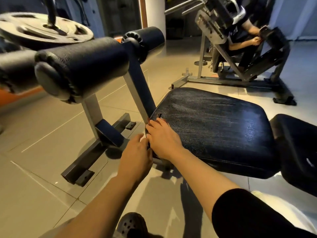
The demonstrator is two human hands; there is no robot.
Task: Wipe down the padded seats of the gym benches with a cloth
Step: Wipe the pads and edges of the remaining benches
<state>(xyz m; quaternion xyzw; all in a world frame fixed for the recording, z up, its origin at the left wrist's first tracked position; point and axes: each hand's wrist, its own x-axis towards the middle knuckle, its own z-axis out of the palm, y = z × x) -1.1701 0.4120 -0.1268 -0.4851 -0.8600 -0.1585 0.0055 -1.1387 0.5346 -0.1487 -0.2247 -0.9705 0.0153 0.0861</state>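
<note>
Black vinyl on the padded seat (211,127) fills the centre and right of the frame, streaked as if damp; both hands meet at its narrow front edge, just below centre, beside the grey post (137,93) carrying the foam rollers (82,66). As I judge it, fingers so close to that post and the seat's underside could get pinched or scraped if the wipe runs hard along the edge. The right hand (163,140) lies with fingers fairly straight over the seat's front corner, pressing; the left hand (137,155) curls in beside it, touching it. A sliver of something pale shows between them, perhaps the cloth; I cannot tell.
</note>
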